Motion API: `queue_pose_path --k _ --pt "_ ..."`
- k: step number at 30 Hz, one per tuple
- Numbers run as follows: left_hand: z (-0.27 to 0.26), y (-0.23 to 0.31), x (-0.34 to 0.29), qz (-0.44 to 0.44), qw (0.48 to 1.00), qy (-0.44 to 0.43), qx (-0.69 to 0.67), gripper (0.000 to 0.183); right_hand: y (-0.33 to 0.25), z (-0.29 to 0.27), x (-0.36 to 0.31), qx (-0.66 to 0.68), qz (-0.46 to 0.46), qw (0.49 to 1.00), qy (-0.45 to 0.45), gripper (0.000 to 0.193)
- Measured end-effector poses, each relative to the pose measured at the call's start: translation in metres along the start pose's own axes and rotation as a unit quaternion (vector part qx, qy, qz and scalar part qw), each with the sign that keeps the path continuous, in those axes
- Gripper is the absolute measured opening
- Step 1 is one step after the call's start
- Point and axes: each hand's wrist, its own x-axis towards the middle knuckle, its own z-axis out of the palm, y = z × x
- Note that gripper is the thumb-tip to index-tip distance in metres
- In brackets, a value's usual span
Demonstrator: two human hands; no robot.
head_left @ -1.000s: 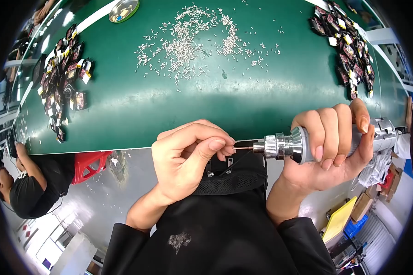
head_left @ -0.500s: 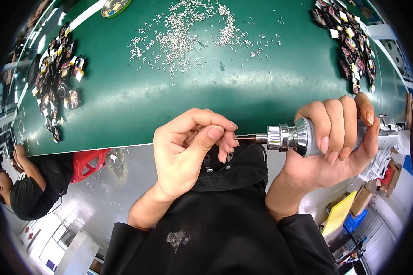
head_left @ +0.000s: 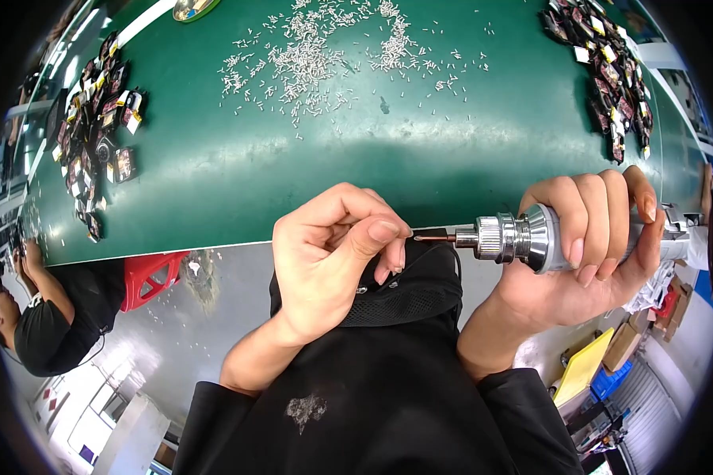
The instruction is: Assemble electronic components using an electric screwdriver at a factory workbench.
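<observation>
One grey-and-silver, cylindrical power screwdriver (head_left: 540,237) lies across the right hand (head_left: 598,229), in front of the person's body and, in this view, along the near table edge. Its long axis runs nearly level from side to side; the thin, copper-brown metal bit (head_left: 438,237) points to the person's left and the rear end to the right. The right fingers are clamped around the barrel. The left hand (head_left: 325,253) has thumb and fingertips drawn together right at the bit's tip; whether they touch it, or pinch something tiny, I cannot tell.

As to progress, the tool is in hand and lined up with the left fingertips, but no screw shows clearly on the bit. Plenty of small, silvery, rod-shaped metal pieces (head_left: 305,63) lie loose on the glossy green tabletop (head_left: 214,198), seemingly unused. Beyond, heaps of small, black, white-tagged articles stand left (head_left: 95,142) and right (head_left: 610,87); which are finished cannot be judged. Below left is a red plastic stool (head_left: 144,281), beside a black-clad co-worker (head_left: 40,336)
</observation>
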Motion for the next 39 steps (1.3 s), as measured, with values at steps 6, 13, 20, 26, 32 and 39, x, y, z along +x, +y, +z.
queue_pose_path --k 6,13,20,26,32,39 --pt "0.006 -0.001 -0.001 -0.011 1.000 0.001 0.001 0.024 0.002 -0.003 0.002 -0.016 0.008 1.000 -0.008 0.010" --pt "0.004 0.001 -0.002 -0.028 0.999 -0.016 0.022 0.028 0.006 -0.004 0.002 -0.008 0.014 1.000 -0.018 0.011" --pt "0.002 0.006 0.000 -0.051 0.998 -0.030 0.032 0.028 0.008 -0.006 0.004 -0.007 0.033 0.999 -0.041 0.012" --pt "0.000 0.014 0.010 0.082 0.951 -0.054 0.294 0.014 0.009 -0.009 0.004 -0.061 0.032 0.995 -0.074 0.013" --pt "0.009 0.010 0.015 0.115 0.922 -0.022 0.368 0.010 0.010 -0.012 0.005 -0.066 0.012 0.997 -0.041 0.013" --pt "0.003 0.006 0.010 0.042 0.959 0.007 0.279 0.027 0.000 -0.009 0.006 -0.033 0.008 0.999 -0.039 0.013"
